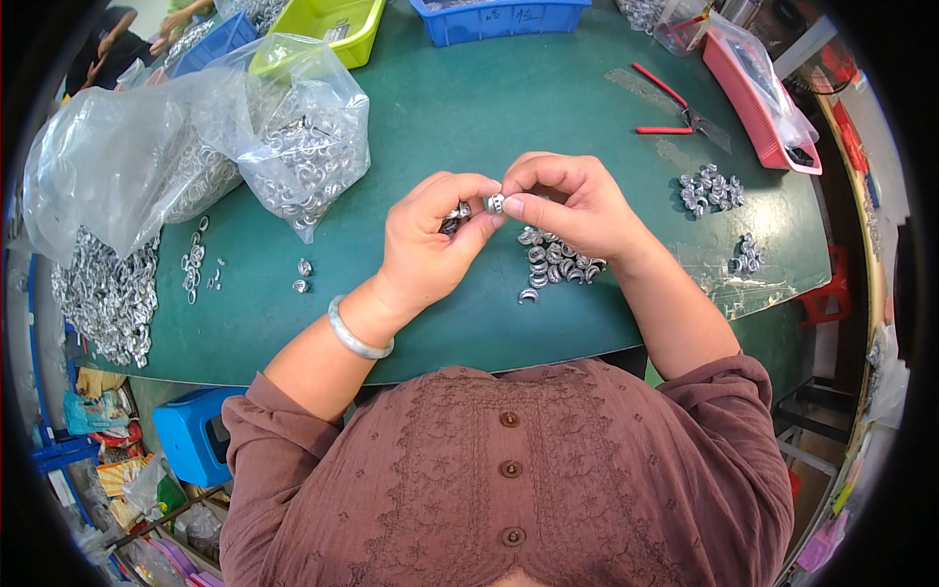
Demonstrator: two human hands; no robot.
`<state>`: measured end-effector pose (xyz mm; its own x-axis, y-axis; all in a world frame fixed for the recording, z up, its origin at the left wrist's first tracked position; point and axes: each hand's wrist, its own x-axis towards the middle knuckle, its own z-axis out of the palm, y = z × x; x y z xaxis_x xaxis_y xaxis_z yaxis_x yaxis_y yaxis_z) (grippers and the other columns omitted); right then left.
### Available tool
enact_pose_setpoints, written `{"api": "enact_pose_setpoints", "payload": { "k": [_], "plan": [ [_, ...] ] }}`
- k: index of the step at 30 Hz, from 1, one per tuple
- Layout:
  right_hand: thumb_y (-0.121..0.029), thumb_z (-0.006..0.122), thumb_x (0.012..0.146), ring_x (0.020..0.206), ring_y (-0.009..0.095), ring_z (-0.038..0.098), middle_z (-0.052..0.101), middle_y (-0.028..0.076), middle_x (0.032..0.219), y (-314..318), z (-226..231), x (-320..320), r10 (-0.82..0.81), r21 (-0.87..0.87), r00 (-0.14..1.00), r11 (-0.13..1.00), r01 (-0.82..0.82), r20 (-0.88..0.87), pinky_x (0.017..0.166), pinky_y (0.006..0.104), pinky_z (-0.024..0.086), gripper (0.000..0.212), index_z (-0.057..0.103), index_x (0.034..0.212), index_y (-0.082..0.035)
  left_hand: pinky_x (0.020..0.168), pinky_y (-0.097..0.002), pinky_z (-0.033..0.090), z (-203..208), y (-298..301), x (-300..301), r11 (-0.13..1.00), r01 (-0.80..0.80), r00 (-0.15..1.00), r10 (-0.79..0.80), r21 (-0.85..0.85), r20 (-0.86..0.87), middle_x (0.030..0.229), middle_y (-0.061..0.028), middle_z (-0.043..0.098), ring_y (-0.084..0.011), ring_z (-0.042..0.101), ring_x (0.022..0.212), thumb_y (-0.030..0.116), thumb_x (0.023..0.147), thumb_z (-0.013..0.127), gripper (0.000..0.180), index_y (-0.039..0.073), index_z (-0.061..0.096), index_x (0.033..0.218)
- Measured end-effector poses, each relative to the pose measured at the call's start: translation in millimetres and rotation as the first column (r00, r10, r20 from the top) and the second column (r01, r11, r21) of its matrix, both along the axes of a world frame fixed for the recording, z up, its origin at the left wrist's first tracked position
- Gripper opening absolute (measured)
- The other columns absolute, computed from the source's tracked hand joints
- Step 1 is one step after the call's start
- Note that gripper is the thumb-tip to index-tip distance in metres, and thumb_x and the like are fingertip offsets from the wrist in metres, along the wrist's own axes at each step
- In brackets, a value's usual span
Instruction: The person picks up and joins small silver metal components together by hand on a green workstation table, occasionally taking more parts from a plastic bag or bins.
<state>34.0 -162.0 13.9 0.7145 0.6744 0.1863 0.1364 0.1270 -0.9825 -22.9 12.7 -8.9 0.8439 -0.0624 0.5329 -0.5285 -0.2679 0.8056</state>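
Both my hands meet over the green table (pixel 440 108). Between their fingertips is a small silvery metal piece (pixel 495 203), curved and ring-like. My left hand (pixel 435 220) pinches it from the left and has more shiny metal pieces (pixel 456 217) tucked in its curled fingers. My right hand (pixel 577 205) grips the same piece from the right with thumb and forefinger. Below the right hand lies a loose pile of curved silvery pieces (pixel 562 262), partly hidden by that hand. Two small metal pieces (pixel 302 276) lie left of my left forearm.
Clear plastic bags (pixel 308 161) of metal rings and a heap of links (pixel 108 298) sit at left. Red-handled pliers (pixel 675 108) lie at far right, near a pink basket (pixel 753 98) and two small piles (pixel 709 191). Blue (pixel 499 24) and yellow-green trays (pixel 362 39) stand at the back.
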Motion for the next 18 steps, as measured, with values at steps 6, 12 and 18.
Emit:
{"api": "enact_pose_setpoints", "payload": {
  "k": [6, 12, 18],
  "plan": [
    [-0.003, 0.061, 0.078, 0.073, 0.010, 0.055, 0.060, 0.003, 0.080, 0, 2, 2, -0.044, -0.009, 0.963, 0.999, 0.048, 0.265, 0.065, 0.0235, 0.044, 0.004, 0.062, 0.082, -0.001, 0.058, -0.0190, 0.041, 7, -4, -5, 0.986, 0.044, 0.978, -0.075, -0.163, -0.193, 0.075, 0.0009, 0.055, -0.0046, 0.049, 0.067, 0.001, 0.074, 0.066, 0.022, 0.001, 0.058, 0.094],
    [-0.001, 0.062, 0.076, 0.071, 0.012, 0.056, 0.060, 0.004, 0.079, 0, 2, 3, -0.045, -0.029, 0.870, 0.997, 0.068, 0.491, 0.063, 0.0244, 0.044, 0.005, 0.062, 0.082, -0.002, 0.060, -0.0191, 0.041, 6, -1, -3, 0.967, 0.063, 0.934, -0.144, -0.245, -0.326, 0.075, 0.0014, 0.055, -0.0039, 0.048, 0.068, 0.010, 0.079, 0.065, 0.017, 0.001, 0.058, 0.092],
    [-0.002, 0.060, 0.077, 0.069, 0.014, 0.054, 0.058, 0.005, 0.078, -7, 10, 8, -0.038, -0.163, 0.894, 0.979, 0.123, 0.447, 0.062, 0.0256, 0.043, 0.006, 0.061, 0.083, -0.001, 0.056, -0.0170, 0.039, 34, 6, -5, 0.960, -0.011, 0.962, -0.066, -0.281, -0.264, 0.075, 0.0025, 0.054, -0.0029, 0.047, 0.064, 0.007, 0.081, 0.061, 0.013, 0.003, 0.058, 0.093]
  ]
}}
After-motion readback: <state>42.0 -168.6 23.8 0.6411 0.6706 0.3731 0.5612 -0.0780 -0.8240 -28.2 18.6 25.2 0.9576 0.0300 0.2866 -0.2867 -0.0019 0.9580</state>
